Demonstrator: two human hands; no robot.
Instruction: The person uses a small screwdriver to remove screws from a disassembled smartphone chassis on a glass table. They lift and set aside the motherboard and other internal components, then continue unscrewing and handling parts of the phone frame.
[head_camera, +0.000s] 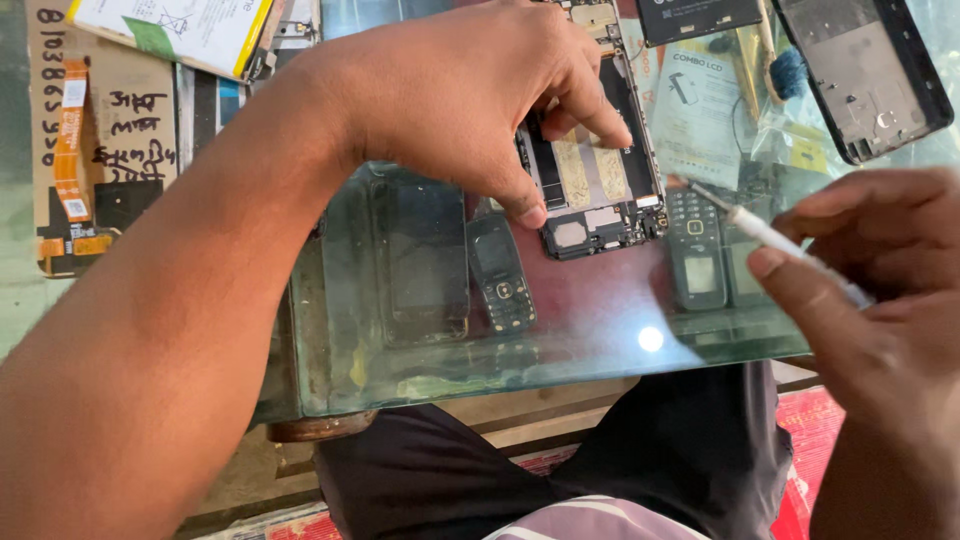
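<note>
Left hand steadies opened phone; right hand grips screwdriver.

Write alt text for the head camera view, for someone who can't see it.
A person's left hand presses down on an opened smartphone with its circuitry exposed, on a glass tabletop. The right hand holds a slim white tool beside it. Small keypad phones show under the glass.

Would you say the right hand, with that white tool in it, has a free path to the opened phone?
Probably yes. The right hand holds the white tool beside the opened phone, its tip aimed there with only bare glass between. The left hand covers the phone's left and upper part; its right edge is exposed.
</note>
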